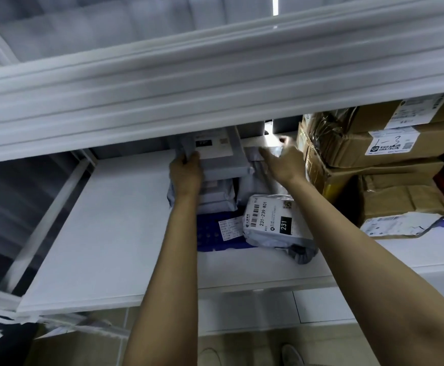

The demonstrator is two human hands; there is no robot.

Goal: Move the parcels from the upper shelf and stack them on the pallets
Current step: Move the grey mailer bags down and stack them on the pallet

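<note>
Both arms are up at the shelf (104,233). The left hand (186,171) has its fingers clamped on the left edge of the grey parcel (223,158), which tops a stack near the shelf's back edge. The right hand (284,165) is at its right side, too blurred to tell whether the fingers grip. Cardboard boxes (374,159) are piled at the right end.

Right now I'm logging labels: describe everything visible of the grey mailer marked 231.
The grey mailer is a soft, bulging plastic bag lying label up and askew near the front of the white shelf. Its white label shows a barcode, 231-239-K01, a black 231 box and a QR code. A grey folded end points forward. It overlaps a blue flat item; the right forearm crosses above its corner.
</note>
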